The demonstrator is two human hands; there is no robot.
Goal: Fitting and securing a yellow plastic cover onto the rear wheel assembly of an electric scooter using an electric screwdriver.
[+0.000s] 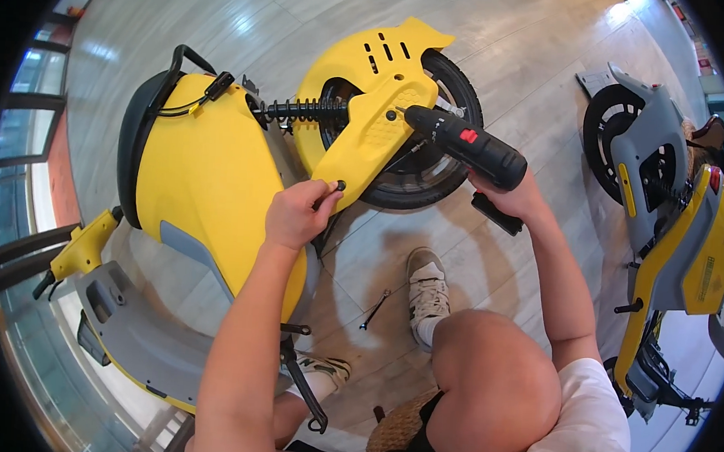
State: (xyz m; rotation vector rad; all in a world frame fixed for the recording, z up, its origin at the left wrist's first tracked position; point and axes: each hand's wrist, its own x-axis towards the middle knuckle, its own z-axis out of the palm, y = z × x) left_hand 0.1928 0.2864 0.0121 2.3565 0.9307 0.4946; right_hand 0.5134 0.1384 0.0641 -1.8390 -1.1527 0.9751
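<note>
My right hand [499, 192] grips a black cordless drill [472, 154] with a red switch. Its bit touches or hovers by a dark fastener at the upper end of a yellow swingarm cover [404, 118] on a scooter lying on its side [201, 177]. My left hand [301, 215] pinches a small black fastener [339, 185] at the lower end of that cover. A black coil spring [307, 109] runs beside the cover, and the rear wheel [459, 84] has a slotted yellow fender [367, 42] over it.
A second yellow and grey scooter [676, 242] is on the right. A wrench [375, 308] lies on the tiled floor by my shoe [427, 287]. A woven seat [392, 432] is beneath me, a black kickstand [304, 387] beside my left leg. Glass panels [29, 176] line the left.
</note>
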